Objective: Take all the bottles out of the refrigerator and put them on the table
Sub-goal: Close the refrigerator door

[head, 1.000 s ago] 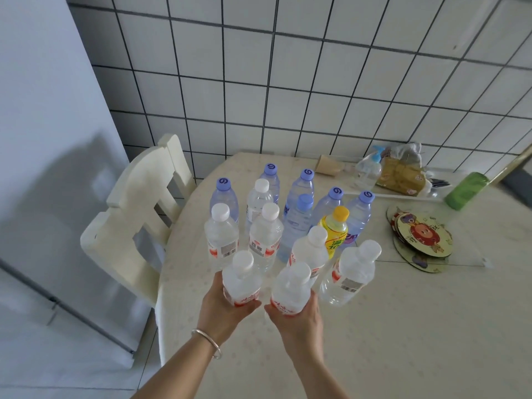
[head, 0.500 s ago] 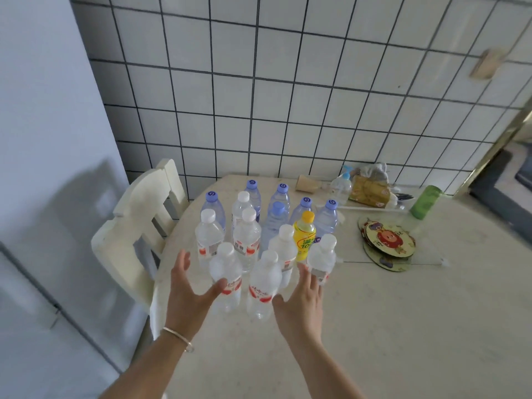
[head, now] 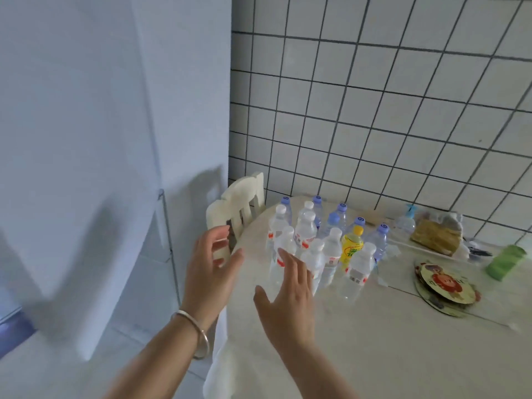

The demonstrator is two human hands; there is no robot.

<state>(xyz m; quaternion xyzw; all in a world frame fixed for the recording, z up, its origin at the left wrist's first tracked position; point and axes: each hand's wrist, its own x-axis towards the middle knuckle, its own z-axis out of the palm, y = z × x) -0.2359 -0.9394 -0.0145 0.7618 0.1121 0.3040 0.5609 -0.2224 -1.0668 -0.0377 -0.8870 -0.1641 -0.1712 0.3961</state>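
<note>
Bottles (head: 322, 243) stand gathered on the bench (head: 403, 341); both my hands are free.

I count a tight upright cluster near the bench's far left edge: clear ones with white caps in front, blue-capped ones behind, one yellow bottle (head: 351, 246) among them. My left hand (head: 211, 266) hovers off the bench edge in front of the chair (head: 239, 203), fingers loosely spread, holding nothing; my right hand (head: 288, 298) hovers just before the nearest bottles, fingers straight and released. The refrigerator (head: 86, 139) fills my left side, its inside out of sight, so I cannot tell whether any bottles remain there.
</note>
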